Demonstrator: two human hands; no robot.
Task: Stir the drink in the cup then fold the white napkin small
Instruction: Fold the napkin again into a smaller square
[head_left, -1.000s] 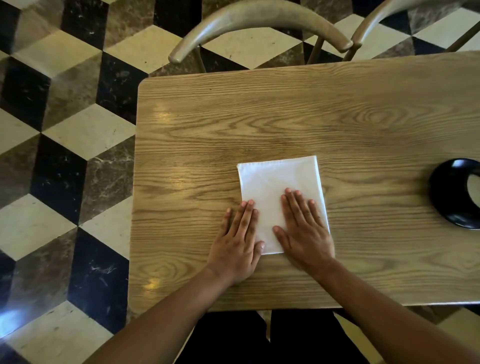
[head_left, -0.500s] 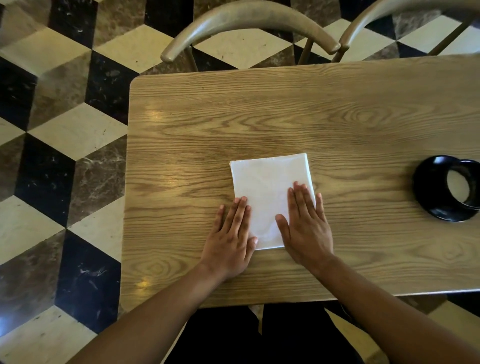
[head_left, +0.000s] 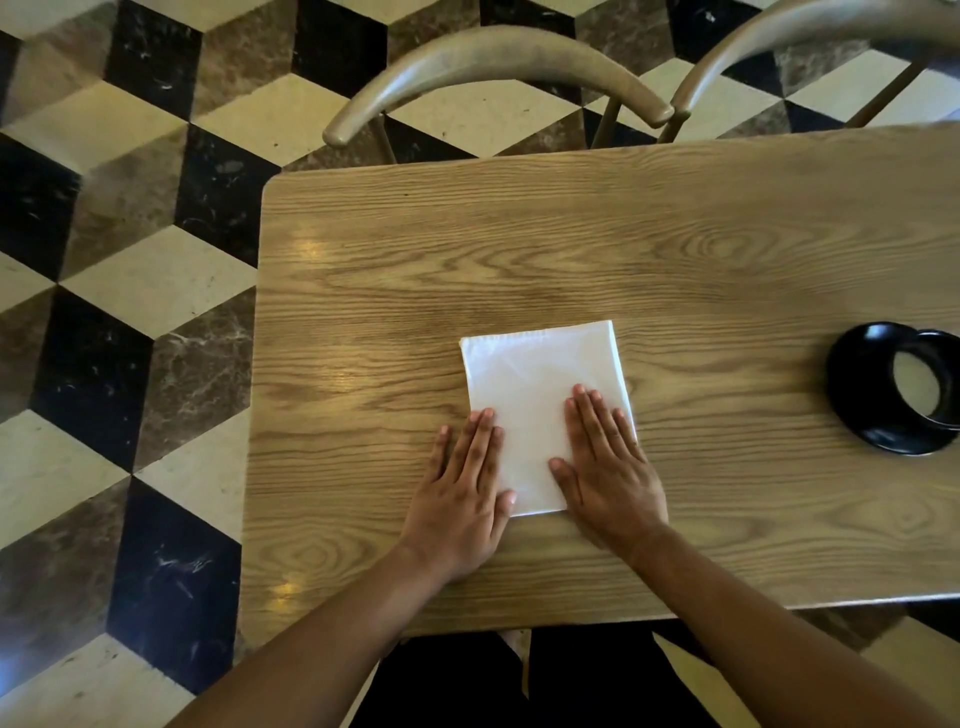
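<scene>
A white napkin (head_left: 535, 395) lies folded into a flat square on the wooden table (head_left: 519, 249), near its front edge. My left hand (head_left: 462, 493) lies flat with straight fingers at the napkin's lower left corner, its fingertips on the left edge. My right hand (head_left: 605, 467) presses flat on the napkin's lower right part, fingers straight and together. A black cup (head_left: 878, 384) stands at the right edge of the view, partly cut off, with a pale drink visible inside.
Two wooden chair backs (head_left: 493, 67) stand along the table's far side. The table's left edge (head_left: 257, 364) drops to a black, cream and brown tiled floor (head_left: 114, 312). My dark-clothed legs show below the front edge.
Both hands have slid slightly apart toward the napkin's left and right edges, staying flat. The view has shifted, bringing more of the black cup into sight.
</scene>
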